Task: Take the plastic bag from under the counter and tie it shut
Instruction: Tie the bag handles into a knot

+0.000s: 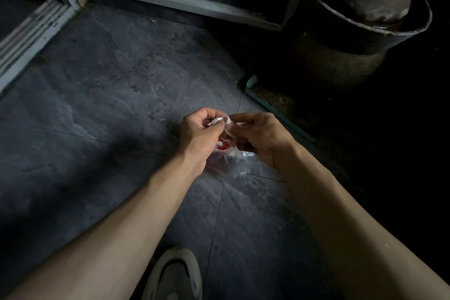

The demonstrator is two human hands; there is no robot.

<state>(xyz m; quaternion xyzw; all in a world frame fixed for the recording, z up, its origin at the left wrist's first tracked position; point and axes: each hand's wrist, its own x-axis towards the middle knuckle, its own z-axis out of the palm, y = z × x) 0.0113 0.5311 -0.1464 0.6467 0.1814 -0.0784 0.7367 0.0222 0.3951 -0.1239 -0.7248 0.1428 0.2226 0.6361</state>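
Observation:
A small clear plastic bag [233, 156] with something red inside hangs low over the dark floor, between my two hands. My left hand [201, 135] pinches one twisted white end of the bag's top. My right hand [261, 137] grips the other end right beside it. The two twisted ends cross in a loop between my fingertips. Most of the bag's body is hidden behind my hands.
Dark stone floor tiles [109, 105] spread below. An open cabinet with a white frame [180, 0] stands ahead, with dark items inside. A large dark bucket [365, 19] sits at the upper right. A teal-edged tray [272, 102] lies beside it. My shoe [175, 275] shows at the bottom.

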